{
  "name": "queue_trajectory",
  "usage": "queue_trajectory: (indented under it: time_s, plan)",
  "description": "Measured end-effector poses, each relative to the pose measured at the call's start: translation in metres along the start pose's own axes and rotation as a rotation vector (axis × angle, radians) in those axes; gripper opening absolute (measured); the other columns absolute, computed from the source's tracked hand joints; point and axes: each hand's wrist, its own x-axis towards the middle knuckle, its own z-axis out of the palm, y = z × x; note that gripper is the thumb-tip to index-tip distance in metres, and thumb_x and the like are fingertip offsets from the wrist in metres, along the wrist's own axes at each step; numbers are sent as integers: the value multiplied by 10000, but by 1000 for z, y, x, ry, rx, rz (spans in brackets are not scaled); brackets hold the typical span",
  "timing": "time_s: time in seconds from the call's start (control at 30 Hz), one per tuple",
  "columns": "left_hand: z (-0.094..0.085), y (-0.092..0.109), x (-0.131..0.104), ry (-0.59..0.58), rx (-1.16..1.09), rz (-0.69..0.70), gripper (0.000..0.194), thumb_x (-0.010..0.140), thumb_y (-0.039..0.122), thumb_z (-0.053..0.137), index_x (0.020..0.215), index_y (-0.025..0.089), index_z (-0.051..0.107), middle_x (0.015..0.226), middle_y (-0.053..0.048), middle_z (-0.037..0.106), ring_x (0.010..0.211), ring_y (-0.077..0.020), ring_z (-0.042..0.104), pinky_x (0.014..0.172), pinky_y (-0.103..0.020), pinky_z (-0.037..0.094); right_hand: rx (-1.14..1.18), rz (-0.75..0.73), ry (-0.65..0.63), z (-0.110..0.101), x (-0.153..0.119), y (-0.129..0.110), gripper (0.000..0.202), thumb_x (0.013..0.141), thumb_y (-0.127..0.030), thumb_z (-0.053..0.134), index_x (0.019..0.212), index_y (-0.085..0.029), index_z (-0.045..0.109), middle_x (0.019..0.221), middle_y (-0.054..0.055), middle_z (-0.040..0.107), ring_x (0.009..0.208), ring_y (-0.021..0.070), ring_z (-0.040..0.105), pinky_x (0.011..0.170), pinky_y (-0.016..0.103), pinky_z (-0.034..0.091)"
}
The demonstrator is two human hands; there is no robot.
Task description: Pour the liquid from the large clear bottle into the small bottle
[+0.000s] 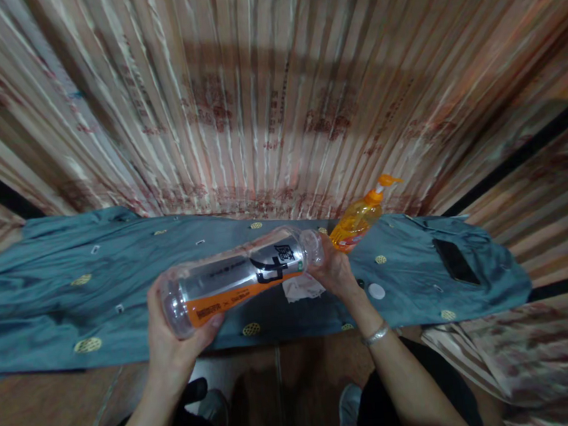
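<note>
A clear plastic drink bottle [240, 274] with a silver and orange label lies sideways between my two hands, above the cloth. My left hand [175, 330] is wrapped round its base at the left. At the neck end, my right hand [333, 268] grips the bottle, with a silver bracelet on that wrist. Just beyond the right hand stands a pump bottle [358, 222] of orange-yellow liquid with an orange pump head. Below the bottle's neck lies a crumpled white tissue [301, 288]. A round white cap [376, 291] rests to the right of my right wrist.
A teal cloth [96, 298] with yellow patterns covers the long narrow surface. Toward its right end lies a black phone [455, 261]. Pleated curtains [264, 108] hang close behind and at the sides. Dark bars [524, 150] run along both sides. Shoes stand on the tiled floor below.
</note>
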Motion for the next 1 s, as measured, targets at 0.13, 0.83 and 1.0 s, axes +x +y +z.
queue_trajectory:
  time_s: [0.13,0.83,1.0]
  plan:
    - [6,9,-5,82,-3,8,803,656,514,884,1358,308,554,1349,-96,619,1254,-367,613,1115,-583,520,7,-13,7,1,-1,0,521,795,-387,726,1278,-253,585,1037,100,802,925,351,791,811,509,658]
    - [-4,4,0,61,25,-9,876,606,482,900,1367,248,535,1344,-118,652,1226,-381,657,1020,-532,585,-49,59,-73,-3,-2,-12,529,790,-302,774,1267,-195,573,1032,132,803,960,354,787,843,488,627]
    - [-4,5,1,64,-6,-29,823,588,464,912,1313,260,581,1305,-104,665,1187,-364,668,974,-486,608,-53,60,-94,-5,-2,-15,551,800,-314,776,1291,-181,564,1060,145,799,979,351,784,845,473,621]
